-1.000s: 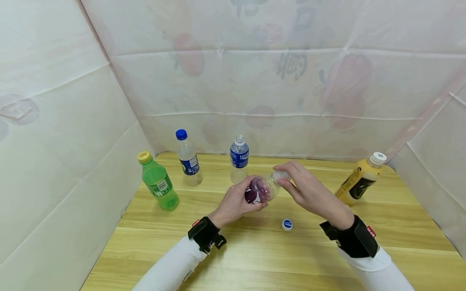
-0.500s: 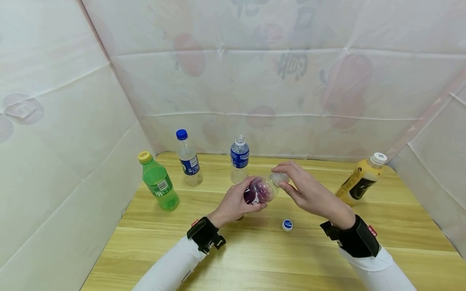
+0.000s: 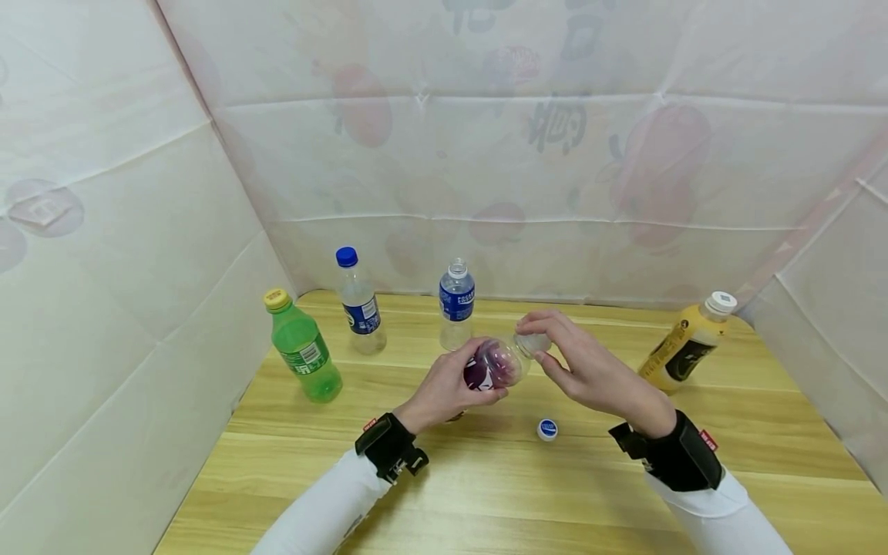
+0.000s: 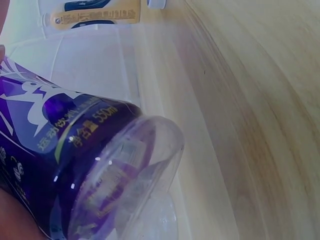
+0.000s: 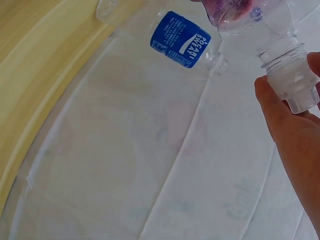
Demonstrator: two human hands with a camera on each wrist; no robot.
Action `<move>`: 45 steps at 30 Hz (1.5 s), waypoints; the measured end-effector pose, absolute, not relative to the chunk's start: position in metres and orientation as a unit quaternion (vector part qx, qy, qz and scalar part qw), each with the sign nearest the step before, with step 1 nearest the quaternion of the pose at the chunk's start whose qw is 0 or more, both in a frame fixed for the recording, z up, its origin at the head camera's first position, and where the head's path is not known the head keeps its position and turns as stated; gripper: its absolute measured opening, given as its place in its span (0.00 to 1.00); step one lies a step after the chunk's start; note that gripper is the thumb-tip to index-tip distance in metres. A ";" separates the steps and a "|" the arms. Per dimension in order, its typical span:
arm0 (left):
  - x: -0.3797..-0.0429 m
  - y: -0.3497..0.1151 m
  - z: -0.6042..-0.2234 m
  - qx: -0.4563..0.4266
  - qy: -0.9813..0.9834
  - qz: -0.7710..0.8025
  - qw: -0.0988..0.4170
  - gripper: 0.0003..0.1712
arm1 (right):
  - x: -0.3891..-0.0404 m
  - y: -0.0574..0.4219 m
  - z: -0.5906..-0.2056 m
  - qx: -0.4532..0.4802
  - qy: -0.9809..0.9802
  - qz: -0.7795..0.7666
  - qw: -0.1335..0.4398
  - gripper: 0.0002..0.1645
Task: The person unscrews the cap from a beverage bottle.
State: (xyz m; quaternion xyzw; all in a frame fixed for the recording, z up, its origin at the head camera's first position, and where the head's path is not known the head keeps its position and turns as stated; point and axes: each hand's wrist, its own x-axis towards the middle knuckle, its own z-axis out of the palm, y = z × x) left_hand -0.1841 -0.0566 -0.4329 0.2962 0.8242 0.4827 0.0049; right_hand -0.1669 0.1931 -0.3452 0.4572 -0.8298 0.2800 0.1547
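My left hand grips a clear bottle with a purple label round its body, tilted with its neck to the right. At the neck, the thumb and fingers of my right hand pinch the clear cap. That cap sits on the threaded neck in the right wrist view. Behind my hands stands an uncapped clear bottle with a blue label. A small white and blue cap lies on the table in front of my right hand.
A green bottle with a yellow cap and a clear bottle with a blue cap stand at the left. An orange-yellow bottle with a white cap stands at the right. Printed white sheets enclose the wooden table.
My right fingers have shifted slightly around the clear cap, and the bottle's neck has tipped a little. Both hands keep their holds. The other bottles stay in place.
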 end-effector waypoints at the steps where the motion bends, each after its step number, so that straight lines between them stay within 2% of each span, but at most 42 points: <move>1: -0.184 -0.057 -0.433 0.296 0.825 0.481 0.006 0.43 | -0.167 0.193 -0.345 0.457 -0.830 0.282 0.153 0.26; 17: -0.185 -0.058 -0.433 0.298 0.838 0.457 0.006 0.42 | -0.168 0.198 -0.351 0.447 -0.829 0.308 0.135 0.30; 21: -0.186 -0.057 -0.432 0.290 0.852 0.436 0.000 0.43 | -0.166 0.198 -0.352 0.405 -0.848 0.321 0.120 0.37; 25: -0.186 -0.056 -0.431 0.270 0.869 0.415 -0.011 0.42 | -0.165 0.196 -0.353 0.316 -0.873 0.359 0.099 0.45; 29: -0.185 -0.055 -0.430 0.259 0.880 0.399 -0.022 0.41 | -0.165 0.194 -0.353 0.221 -0.900 0.361 0.102 0.41; 32: -0.184 -0.054 -0.431 0.264 0.884 0.383 -0.032 0.41 | -0.165 0.192 -0.354 0.189 -0.912 0.346 0.113 0.36; 40: -0.182 -0.054 -0.431 0.277 0.882 0.377 -0.048 0.41 | -0.166 0.184 -0.357 0.186 -0.921 0.301 0.165 0.24; 45: -0.182 -0.054 -0.431 0.275 0.881 0.382 -0.041 0.42 | -0.166 0.183 -0.358 0.202 -0.913 0.310 0.170 0.17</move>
